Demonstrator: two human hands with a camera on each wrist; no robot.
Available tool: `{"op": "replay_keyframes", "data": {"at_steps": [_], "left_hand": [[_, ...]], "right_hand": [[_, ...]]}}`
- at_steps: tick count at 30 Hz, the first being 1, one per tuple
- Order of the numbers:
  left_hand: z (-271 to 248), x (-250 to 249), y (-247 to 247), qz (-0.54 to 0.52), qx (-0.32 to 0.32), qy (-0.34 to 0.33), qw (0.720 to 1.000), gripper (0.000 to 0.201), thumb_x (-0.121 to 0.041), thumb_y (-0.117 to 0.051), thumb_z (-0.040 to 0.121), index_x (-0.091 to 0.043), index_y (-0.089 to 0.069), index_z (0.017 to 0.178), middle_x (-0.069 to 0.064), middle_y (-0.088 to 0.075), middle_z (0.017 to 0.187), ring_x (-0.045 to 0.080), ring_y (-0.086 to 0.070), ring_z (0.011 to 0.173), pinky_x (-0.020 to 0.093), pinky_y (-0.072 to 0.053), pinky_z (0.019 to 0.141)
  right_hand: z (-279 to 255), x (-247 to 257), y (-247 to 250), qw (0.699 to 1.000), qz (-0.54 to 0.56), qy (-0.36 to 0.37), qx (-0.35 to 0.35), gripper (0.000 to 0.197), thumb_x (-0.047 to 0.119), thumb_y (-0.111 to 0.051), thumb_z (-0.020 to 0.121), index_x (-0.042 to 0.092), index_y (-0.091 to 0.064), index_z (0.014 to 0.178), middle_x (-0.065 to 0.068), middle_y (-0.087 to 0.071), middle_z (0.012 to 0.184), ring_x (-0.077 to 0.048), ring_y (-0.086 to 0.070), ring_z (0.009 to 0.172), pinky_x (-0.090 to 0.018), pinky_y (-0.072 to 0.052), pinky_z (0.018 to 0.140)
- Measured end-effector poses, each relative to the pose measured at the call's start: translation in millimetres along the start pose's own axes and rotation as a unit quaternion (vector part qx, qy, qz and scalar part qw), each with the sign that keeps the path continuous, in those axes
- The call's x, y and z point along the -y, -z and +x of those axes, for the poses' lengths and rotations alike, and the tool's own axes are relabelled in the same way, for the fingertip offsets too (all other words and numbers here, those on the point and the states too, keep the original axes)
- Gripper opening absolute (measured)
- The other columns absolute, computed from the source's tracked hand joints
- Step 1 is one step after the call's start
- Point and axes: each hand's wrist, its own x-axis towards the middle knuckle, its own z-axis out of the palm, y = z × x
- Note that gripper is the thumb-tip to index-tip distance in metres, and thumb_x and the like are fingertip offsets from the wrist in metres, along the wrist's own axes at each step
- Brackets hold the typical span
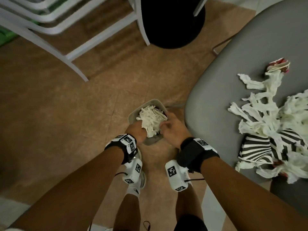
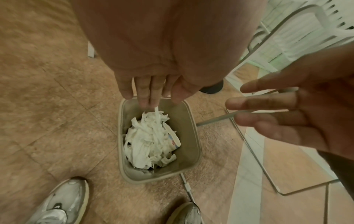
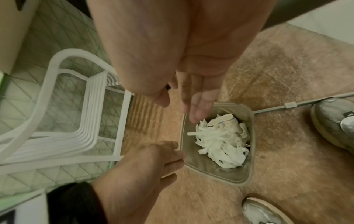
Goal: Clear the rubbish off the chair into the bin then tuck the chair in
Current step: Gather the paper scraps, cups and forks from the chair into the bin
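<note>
Torn white tissue strips (image 1: 273, 117), some lying with striped paper on the grey padded chair seat (image 1: 233, 67), some in the small beige square bin (image 2: 191, 128): judged feather-light, limp, tear-prone; best gathered in bunched handfuls. Left hand (image 2: 151, 89) and right hand (image 3: 193, 97) above the bin, fingers extended, holding nothing.

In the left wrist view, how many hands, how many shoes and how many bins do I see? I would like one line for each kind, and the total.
Hands: 2, the left hand and the right hand
Shoes: 2
Bin: 1
Total: 5
</note>
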Motion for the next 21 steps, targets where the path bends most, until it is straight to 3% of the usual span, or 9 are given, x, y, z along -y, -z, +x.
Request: {"op": "replay_keyframes", "data": {"at_steps": [1,3,5,9,15,18,21], "left_hand": [[-3.8,-5.6,5.4,0.004,-0.009,0.001,1.0,0.048,-0.032,-0.043,0.091,-0.014,-0.055,0.134,0.014,-0.058,0.137,0.036,-0.057,0.118,0.038,-0.048,0.091],[-15.0,-25.7,17.2,0.008,-0.038,-0.005,0.999,0.039,-0.023,-0.045,0.095,-0.011,-0.059,0.129,0.016,-0.06,0.133,0.036,-0.058,0.116,0.039,-0.048,0.093],[-22.9,-50.3,25.7,0.01,-0.068,-0.021,0.997,0.035,-0.02,-0.045,0.097,-0.014,-0.061,0.128,0.013,-0.061,0.132,0.032,-0.06,0.115,0.038,-0.05,0.095],[-33.7,-119.6,30.8,0.02,-0.115,-0.089,0.989,0.023,-0.016,-0.051,0.096,-0.016,-0.065,0.114,0.009,-0.069,0.115,0.028,-0.066,0.099,0.035,-0.054,0.087],[-46.2,-248.8,7.6,0.067,-0.127,-0.201,0.969,0.021,-0.013,-0.047,0.092,-0.023,-0.063,0.102,0.005,-0.073,0.091,0.028,-0.069,0.083,0.037,-0.056,0.08],[-46.7,-309.4,-18.5,0.128,-0.129,-0.287,0.941,0.022,-0.014,-0.047,0.093,-0.018,-0.062,0.108,0.007,-0.068,0.102,0.03,-0.063,0.094,0.041,-0.052,0.087],[-49.6,-360.0,-44.1,0.189,-0.138,-0.332,0.914,0.032,-0.013,-0.05,0.091,-0.014,-0.059,0.122,0.01,-0.057,0.12,0.03,-0.051,0.115,0.042,-0.043,0.101]], "right_hand": [[-2.7,2.5,5.9,1.0,0.009,-0.008,0.007,0.046,0.026,-0.052,0.091,0.027,-0.048,0.137,0.0,-0.067,0.121,-0.021,-0.063,0.11,-0.03,-0.048,0.097],[-9.2,9.0,21.8,0.999,0.046,-0.006,0.013,0.046,0.029,-0.053,0.085,0.027,-0.054,0.131,-0.003,-0.071,0.111,-0.024,-0.067,0.102,-0.038,-0.051,0.098],[-16.4,13.3,43.2,0.998,0.068,0.012,0.004,0.037,0.031,-0.051,0.08,0.031,-0.062,0.116,-0.006,-0.073,0.101,-0.027,-0.07,0.094,-0.048,-0.054,0.093],[-34.2,7.4,106.8,0.992,0.105,0.024,-0.06,0.024,0.04,-0.044,0.073,0.039,-0.064,0.087,0.001,-0.074,0.094,-0.025,-0.07,0.09,-0.047,-0.055,0.093],[-62.7,-49.2,219.3,0.98,0.115,0.011,-0.162,0.028,0.039,-0.041,0.074,0.035,-0.062,0.094,0.005,-0.073,0.088,-0.022,-0.071,0.085,-0.047,-0.055,0.088],[-77.2,-83.0,271.3,0.971,0.111,-0.02,-0.21,0.028,0.034,-0.045,0.081,0.032,-0.064,0.102,0.004,-0.074,0.093,-0.021,-0.071,0.089,-0.044,-0.056,0.089],[-88.2,-115.9,315.1,0.957,0.061,-0.056,-0.278,0.026,0.023,-0.051,0.094,0.021,-0.065,0.115,-0.001,-0.071,0.11,-0.022,-0.065,0.102,-0.029,-0.048,0.086]]}}
